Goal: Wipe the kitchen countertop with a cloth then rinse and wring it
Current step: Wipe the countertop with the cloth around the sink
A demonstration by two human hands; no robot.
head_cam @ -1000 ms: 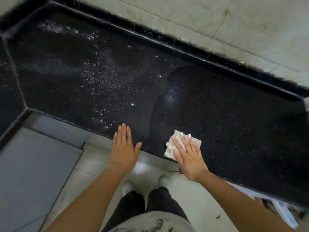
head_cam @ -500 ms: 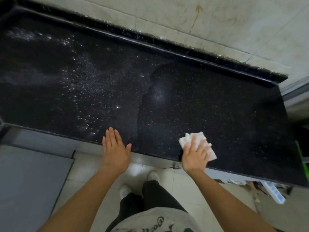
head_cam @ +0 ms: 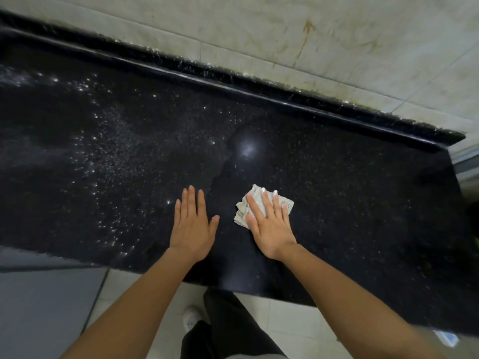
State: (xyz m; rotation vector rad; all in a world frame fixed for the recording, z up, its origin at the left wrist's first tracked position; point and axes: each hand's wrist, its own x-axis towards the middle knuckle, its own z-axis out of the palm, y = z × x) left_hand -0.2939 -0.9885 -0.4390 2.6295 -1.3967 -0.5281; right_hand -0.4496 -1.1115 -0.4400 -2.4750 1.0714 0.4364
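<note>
- The countertop (head_cam: 337, 177) runs across in front of us, with a raised ledge (head_cam: 233, 82) along its far edge and the wall (head_cam: 311, 35) right behind that.
- Our left hand (head_cam: 193, 229) lies flat on the countertop, near the front edge.
- Our right hand (head_cam: 272, 225) is just to the right of it, not touching it, flat on top of the cloth (head_cam: 243, 212).
- The cloth sits on the countertop and pokes out past our fingertips and on the thumb side.
- The floor (head_cam: 285, 320) is below the front edge, with our legs (head_cam: 228, 330) and one shoe (head_cam: 190, 317) down there between our forearms.
</note>
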